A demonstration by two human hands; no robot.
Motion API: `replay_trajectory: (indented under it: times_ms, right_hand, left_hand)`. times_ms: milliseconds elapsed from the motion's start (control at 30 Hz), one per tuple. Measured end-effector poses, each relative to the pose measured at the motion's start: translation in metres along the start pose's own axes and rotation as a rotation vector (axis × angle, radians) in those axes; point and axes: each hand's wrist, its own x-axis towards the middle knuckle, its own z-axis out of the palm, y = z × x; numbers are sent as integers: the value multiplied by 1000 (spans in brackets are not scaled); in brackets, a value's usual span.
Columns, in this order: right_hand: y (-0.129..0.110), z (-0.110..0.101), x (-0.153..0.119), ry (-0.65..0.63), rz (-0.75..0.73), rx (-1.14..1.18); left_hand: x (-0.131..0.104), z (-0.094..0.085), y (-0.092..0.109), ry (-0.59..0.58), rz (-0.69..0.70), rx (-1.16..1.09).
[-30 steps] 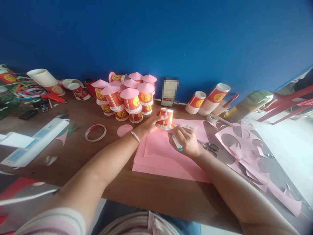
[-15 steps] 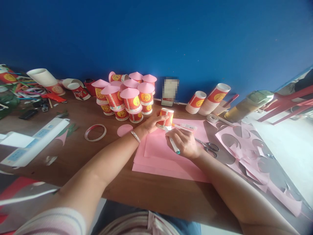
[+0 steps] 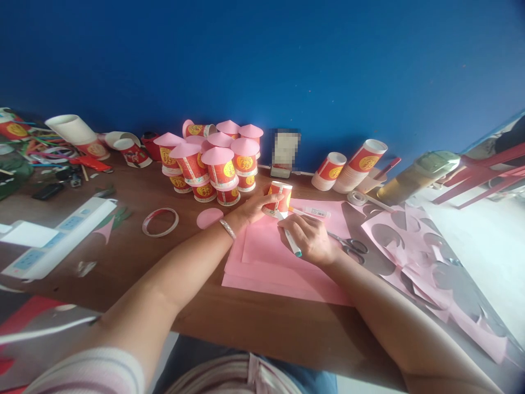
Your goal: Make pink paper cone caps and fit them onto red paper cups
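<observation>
My left hand (image 3: 258,207) is closed around a red and white paper cup (image 3: 284,192), thumb across its side. The cup is held above a stack of pink paper sheets (image 3: 262,273). In my right hand (image 3: 309,238) is a white marker pen (image 3: 292,243) with a teal end pointing towards me; its other end meets the cup's lower edge. A second marker (image 3: 315,212) lies on the pink paper just beyond my right hand. Scissors (image 3: 356,247) rest beside that hand, their blades partly hidden. Left of the cup is a pink paper disc (image 3: 210,218).
Stacked cups with pink cone tops (image 3: 219,157) stand at the back left. A tape roll (image 3: 160,222) and a power strip (image 3: 61,238) lie on the left. Cup stacks (image 3: 361,164), a bottle (image 3: 416,178) and cut pink scraps (image 3: 426,268) are on the right.
Almost nothing differs. Both hands keep their hold on the cup and the marker, in nearly the same place.
</observation>
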Motion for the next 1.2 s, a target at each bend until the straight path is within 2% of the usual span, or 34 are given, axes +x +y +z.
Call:
replay_trajectory:
  times_ms: [333,833,1100,1200]
  right_hand:
    - [1,1,-1,1,1,0]
    - [3,1,0,-11,-2,-18]
    - [3,-1,1,-9,11,-23]
    - [1,-1,0,7,9,-5]
  left_hand:
    - [0,-2,-4,28,-15,-12]
    - [0,3,1,45,-22,-45]
    - [1,-1,-2,-4,2,-17]
    - [1,0,-1,12,-13,-31]
